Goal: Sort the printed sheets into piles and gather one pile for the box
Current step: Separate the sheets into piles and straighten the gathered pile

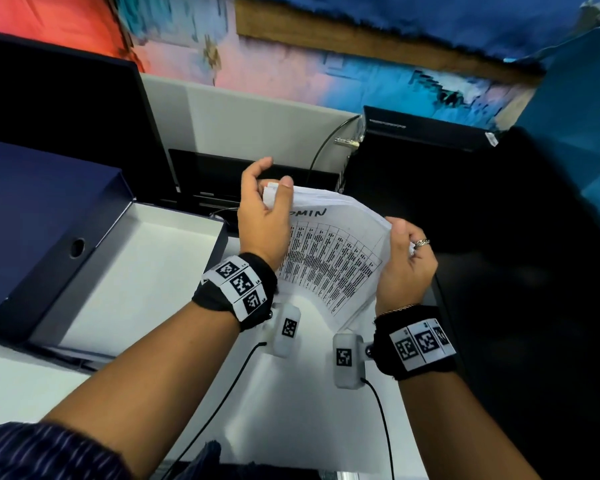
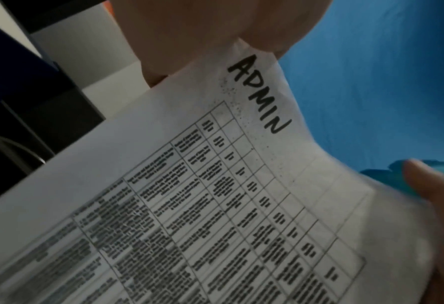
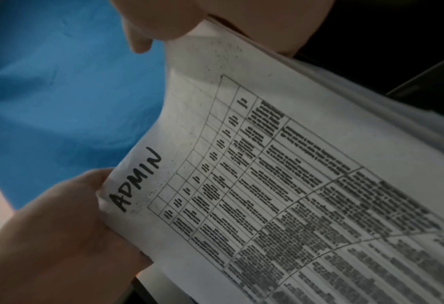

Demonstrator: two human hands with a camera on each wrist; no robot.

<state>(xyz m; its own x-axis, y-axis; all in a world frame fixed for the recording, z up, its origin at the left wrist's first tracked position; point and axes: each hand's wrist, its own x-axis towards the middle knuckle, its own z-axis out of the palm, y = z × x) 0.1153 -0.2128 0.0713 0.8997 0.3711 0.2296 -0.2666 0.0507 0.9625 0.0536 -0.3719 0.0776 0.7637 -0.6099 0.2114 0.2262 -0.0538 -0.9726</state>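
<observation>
A stack of printed sheets (image 1: 329, 258) is held up off the desk between both hands, its top page carrying a table and the handwritten word ADMIN (image 2: 259, 94). My left hand (image 1: 262, 216) pinches the stack's far left corner, thumb on top. My right hand (image 1: 404, 261) grips the right edge, fingers curled behind the paper. The sheets bow downward between the hands. In the right wrist view the same stack (image 3: 293, 185) fills the frame, with the left hand (image 3: 60, 226) at its corner. The open box (image 1: 146, 271), white inside, lies on the desk to the left.
The box's dark blue lid (image 1: 42, 220) stands open at the far left. A black monitor (image 1: 59, 116) is behind it, and a black computer case (image 1: 423, 161) stands at the right. The white desk (image 1: 291, 410) spreads below the hands. Blue cloth (image 1: 575, 133) hangs at the far right.
</observation>
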